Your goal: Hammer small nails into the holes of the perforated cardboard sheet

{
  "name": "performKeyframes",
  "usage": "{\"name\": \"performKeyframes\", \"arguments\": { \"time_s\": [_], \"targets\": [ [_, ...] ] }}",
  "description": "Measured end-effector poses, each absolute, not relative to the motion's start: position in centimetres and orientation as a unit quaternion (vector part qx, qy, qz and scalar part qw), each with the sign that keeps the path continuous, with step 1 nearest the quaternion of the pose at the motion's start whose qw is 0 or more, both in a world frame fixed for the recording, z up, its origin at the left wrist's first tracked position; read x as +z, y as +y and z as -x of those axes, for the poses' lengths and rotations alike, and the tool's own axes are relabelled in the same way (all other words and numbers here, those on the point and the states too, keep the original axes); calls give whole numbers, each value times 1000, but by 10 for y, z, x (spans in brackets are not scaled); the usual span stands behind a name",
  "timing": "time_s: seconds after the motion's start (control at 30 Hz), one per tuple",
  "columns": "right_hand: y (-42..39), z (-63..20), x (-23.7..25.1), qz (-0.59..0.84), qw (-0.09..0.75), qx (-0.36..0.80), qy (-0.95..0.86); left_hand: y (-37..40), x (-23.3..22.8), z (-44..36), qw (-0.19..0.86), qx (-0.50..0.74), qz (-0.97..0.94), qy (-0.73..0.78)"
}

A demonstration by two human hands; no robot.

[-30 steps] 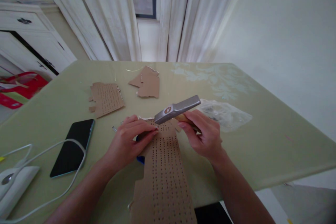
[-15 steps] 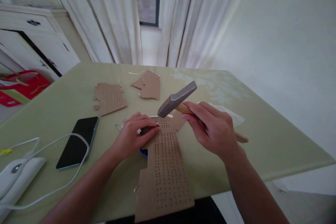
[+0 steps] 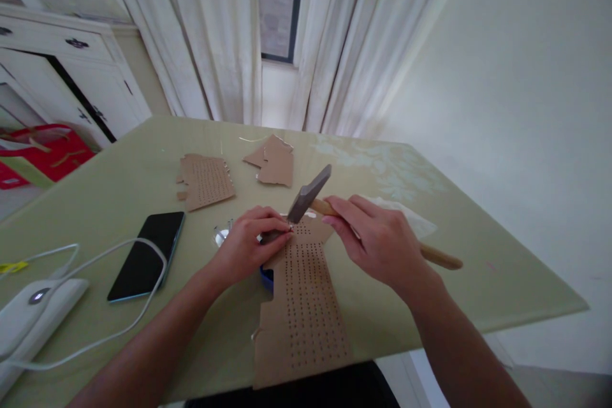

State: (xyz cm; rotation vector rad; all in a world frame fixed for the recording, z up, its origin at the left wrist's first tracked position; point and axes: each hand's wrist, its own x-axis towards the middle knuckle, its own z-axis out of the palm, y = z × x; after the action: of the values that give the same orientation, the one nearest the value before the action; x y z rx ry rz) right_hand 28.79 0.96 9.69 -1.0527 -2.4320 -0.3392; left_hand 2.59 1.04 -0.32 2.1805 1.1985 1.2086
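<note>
Hammer (image 3: 310, 194) head has dropped onto the nail; my right hand (image 3: 377, 242) grips its handle, my left hand (image 3: 253, 243) pinches the nail against the punched cardboard strip (image 3: 306, 306).

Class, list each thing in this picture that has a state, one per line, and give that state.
Hammer: gripped by the right hand, head tilted down onto the card.
Punched card: flat, pinned by the left hand.
Phone: screen dark, face up.
Cabinet: door ajar.
Curtains: parted.
</note>
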Motion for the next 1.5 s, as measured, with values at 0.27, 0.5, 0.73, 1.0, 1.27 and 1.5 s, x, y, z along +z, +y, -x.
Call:
{"name": "performKeyframes", "arguments": {
  "time_s": [0.27, 0.5, 0.73, 1.0, 1.27, 1.5],
  "targets": [
    [9, -286, 93, 394, 243, -126, -877, 11, -5, -26, 182, 423, -775, 433],
    [5, -285, 95, 392, 181, -135, -892, 11, -4, -26, 172, 402, -785, 438],
    [6, -282, 89, 404, 177, -128, -888, 9, -4, -26, 188, 403, -781, 439],
    [7, -286, 86, 402, 239, -129, -874, 8, 0, -28, 197, 401, -773, 450],
    [6, -289, 81, 398, 214, -102, -886, 7, -4, -27, 145, 397, -784, 454],
    [12, -289, 73, 371, 149, -78, -913, 6, -4, -25, 161, 392, -777, 465]
  ]
}}
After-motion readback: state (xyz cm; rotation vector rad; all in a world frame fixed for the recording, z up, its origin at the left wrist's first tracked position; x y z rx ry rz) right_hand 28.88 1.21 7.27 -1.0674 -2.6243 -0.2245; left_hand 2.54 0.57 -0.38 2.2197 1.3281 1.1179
